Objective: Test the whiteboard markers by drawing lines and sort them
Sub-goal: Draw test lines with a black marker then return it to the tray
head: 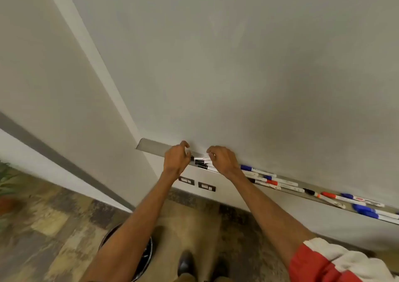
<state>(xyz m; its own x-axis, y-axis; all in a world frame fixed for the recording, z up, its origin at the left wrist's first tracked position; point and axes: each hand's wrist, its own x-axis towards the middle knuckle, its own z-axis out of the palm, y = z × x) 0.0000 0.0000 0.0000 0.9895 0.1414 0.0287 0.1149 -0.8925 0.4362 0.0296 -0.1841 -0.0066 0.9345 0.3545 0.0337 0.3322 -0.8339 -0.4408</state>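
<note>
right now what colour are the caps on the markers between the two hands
Black caps on the markers between the hands, seen in the head view.

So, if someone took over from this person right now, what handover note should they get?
Left hand: over the left end of the tray, fingers curled and open, nothing clearly held.
Right hand: beside it, fingers bent over the black markers; whether it grips one cannot be told.
Markers: black-capped ones bunched between the hands; blue markers and red markers lie mixed further right along the tray.
Done: no test lines show on the whiteboard; the black group looks gathered.
Left: test the markers by drawing lines and sort the mixed ones on the right.
</note>
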